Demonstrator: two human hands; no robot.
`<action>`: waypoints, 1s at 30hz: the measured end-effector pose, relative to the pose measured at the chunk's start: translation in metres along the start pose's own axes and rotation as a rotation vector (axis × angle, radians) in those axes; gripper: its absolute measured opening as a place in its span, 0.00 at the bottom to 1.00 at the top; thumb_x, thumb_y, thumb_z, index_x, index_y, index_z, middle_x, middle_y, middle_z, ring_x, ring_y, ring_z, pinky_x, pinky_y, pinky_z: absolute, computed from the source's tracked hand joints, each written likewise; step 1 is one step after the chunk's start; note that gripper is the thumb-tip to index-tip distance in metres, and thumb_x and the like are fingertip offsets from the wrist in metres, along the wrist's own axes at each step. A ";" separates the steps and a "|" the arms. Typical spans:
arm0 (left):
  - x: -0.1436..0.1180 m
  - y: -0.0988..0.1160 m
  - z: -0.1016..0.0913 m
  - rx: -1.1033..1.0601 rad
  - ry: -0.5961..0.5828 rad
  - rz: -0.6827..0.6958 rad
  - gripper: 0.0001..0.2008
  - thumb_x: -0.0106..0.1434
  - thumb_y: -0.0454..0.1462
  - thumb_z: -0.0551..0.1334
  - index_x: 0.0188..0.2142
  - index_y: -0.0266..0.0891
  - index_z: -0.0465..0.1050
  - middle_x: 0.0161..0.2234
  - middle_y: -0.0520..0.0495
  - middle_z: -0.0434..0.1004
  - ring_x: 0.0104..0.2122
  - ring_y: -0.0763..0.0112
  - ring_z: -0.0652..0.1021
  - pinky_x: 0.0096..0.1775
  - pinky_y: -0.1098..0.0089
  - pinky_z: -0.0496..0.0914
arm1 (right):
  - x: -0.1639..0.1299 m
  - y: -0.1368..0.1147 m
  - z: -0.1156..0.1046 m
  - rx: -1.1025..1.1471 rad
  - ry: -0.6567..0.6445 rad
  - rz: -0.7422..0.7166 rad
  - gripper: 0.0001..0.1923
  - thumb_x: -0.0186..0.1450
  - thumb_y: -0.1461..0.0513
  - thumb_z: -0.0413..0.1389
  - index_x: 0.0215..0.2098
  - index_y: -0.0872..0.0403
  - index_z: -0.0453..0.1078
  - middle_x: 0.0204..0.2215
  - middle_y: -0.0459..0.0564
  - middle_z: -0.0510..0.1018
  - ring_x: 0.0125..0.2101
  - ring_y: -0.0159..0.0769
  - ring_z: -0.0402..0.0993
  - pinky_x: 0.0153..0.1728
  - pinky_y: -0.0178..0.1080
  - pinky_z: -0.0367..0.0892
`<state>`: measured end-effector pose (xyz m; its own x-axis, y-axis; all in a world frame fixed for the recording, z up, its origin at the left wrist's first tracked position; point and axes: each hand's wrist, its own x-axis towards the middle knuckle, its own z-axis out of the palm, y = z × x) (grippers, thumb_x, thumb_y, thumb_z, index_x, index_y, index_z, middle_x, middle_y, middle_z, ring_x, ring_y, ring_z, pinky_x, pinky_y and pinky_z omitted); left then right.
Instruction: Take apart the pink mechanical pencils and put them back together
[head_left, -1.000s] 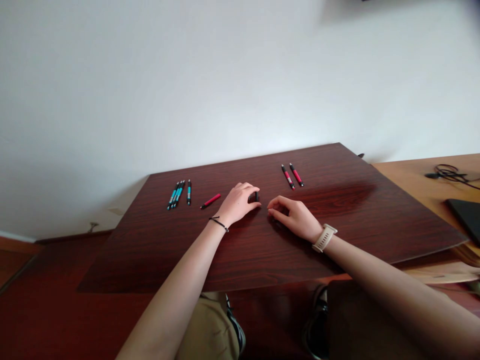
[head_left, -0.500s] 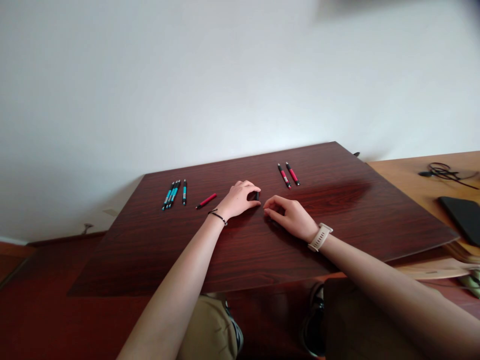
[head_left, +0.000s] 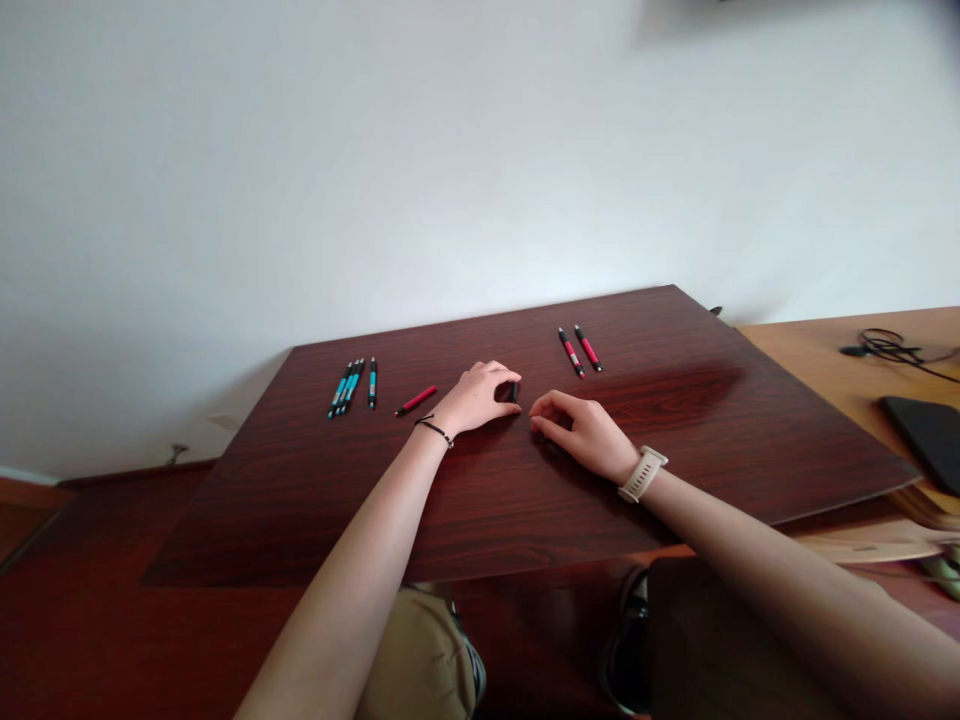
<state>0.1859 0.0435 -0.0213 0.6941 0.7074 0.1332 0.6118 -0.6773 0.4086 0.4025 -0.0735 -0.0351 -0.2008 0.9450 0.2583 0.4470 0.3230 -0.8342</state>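
My left hand (head_left: 478, 397) rests on the dark wooden table (head_left: 690, 430), its fingers closed around a small dark object (head_left: 514, 392) that is mostly hidden. My right hand (head_left: 585, 432) lies just right of it, fingers curled on the tabletop with nothing visible in them; a pale watch is on that wrist. One red pen (head_left: 417, 401) lies alone left of my left hand. Several teal pens (head_left: 349, 387) lie side by side further left. Two red pens (head_left: 580, 350) lie parallel behind my right hand.
A white wall rises behind the table. To the right stands a lighter wooden desk (head_left: 817, 355) with a black cable (head_left: 892, 345) and a flat black item (head_left: 926, 425). My legs and shoes show below the table's near edge.
Both hands keep nearly the same place and pose. Only the camera view shifted slightly.
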 end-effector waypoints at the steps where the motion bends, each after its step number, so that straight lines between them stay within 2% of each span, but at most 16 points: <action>1: 0.000 -0.001 0.000 -0.002 0.001 0.006 0.21 0.62 0.40 0.75 0.55 0.47 0.80 0.58 0.44 0.79 0.58 0.53 0.75 0.63 0.53 0.68 | 0.000 0.000 0.000 0.003 -0.002 -0.001 0.04 0.72 0.59 0.59 0.42 0.49 0.76 0.32 0.44 0.85 0.33 0.37 0.80 0.38 0.38 0.70; 10: 0.000 -0.004 0.002 -0.019 0.034 0.014 0.18 0.63 0.39 0.74 0.53 0.46 0.81 0.56 0.45 0.80 0.56 0.56 0.77 0.62 0.55 0.69 | 0.000 0.000 0.000 0.010 -0.004 0.004 0.03 0.72 0.59 0.59 0.41 0.49 0.76 0.32 0.44 0.84 0.33 0.37 0.80 0.38 0.39 0.71; 30: -0.001 -0.006 0.005 -0.025 0.033 0.013 0.23 0.63 0.41 0.75 0.57 0.47 0.79 0.58 0.45 0.79 0.58 0.55 0.76 0.63 0.55 0.68 | 0.000 0.001 0.000 -0.004 -0.014 0.012 0.03 0.71 0.60 0.60 0.42 0.50 0.76 0.33 0.43 0.84 0.34 0.35 0.80 0.38 0.37 0.69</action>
<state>0.1833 0.0457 -0.0283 0.6890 0.7049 0.1684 0.5926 -0.6817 0.4291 0.4031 -0.0731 -0.0361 -0.2072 0.9481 0.2413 0.4533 0.3116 -0.8351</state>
